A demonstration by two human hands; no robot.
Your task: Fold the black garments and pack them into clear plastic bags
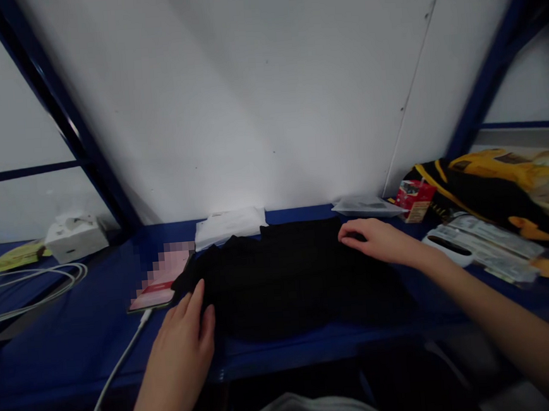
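A black garment (pixel 303 273) lies spread on the blue shelf (pixel 100 346) in front of me, with a sleeve-like flap at its left end. My left hand (pixel 184 336) rests by its left edge, fingers stretched out and fingertips touching the cloth. At the garment's far right corner, my right hand (pixel 376 238) has its thumb and fingers pinched together on the fabric. The exact fold between those fingertips is hard to see in the dark cloth. A phone (pixel 161 284) with a partly blurred screen lies just beyond my left hand, touching the sleeve-like flap.
A white cable (pixel 118 363) runs from the phone over the front edge. White packets (pixel 231 226) and a clear bag (pixel 367 206) lie along the back wall. To the right are a red box (pixel 413 201), plastic packages (pixel 491 245) and a black-yellow bag (pixel 473 196). A white box (pixel 76 239) stands left.
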